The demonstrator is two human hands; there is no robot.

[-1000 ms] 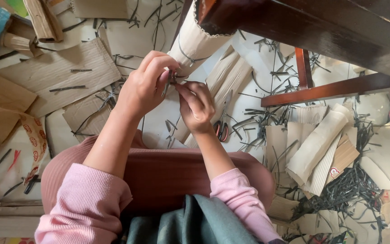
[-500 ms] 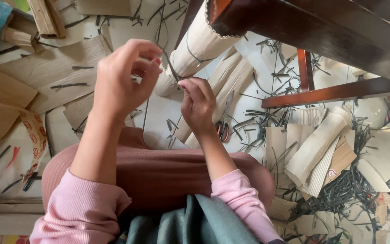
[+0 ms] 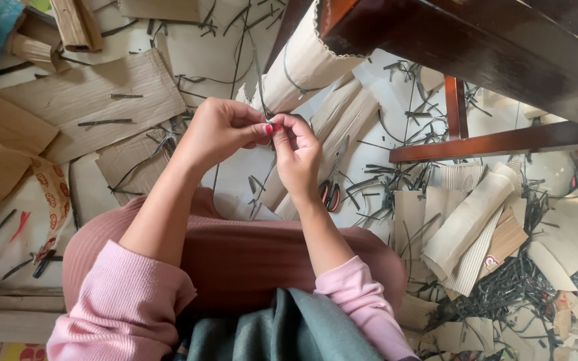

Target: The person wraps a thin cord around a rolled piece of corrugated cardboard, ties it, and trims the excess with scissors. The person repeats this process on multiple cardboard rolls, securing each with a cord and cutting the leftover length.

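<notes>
My left hand (image 3: 219, 130) and my right hand (image 3: 297, 152) meet above my lap, fingertips pinched together on a thin dark strip (image 3: 260, 93) that rises from between them and also hangs below. Both hands hold that strip; the pinch itself hides the part between the fingers. Pink sleeves cover my forearms near the bottom of the view. Below the right hand, a pair of scissors (image 3: 331, 189) with red handles lies on the floor.
Cardboard sheets (image 3: 95, 100) and rolled corrugated pieces (image 3: 476, 220) cover the floor, with many dark strip offcuts (image 3: 510, 287) heaped at the right. A dark wooden furniture frame (image 3: 496, 140) crosses the upper right. My knee in pink cloth (image 3: 235, 247) fills the lower middle.
My left hand, raised and apart half a second ago, has come back down to the right hand, and the fingertips are pinched together again on the strip.
</notes>
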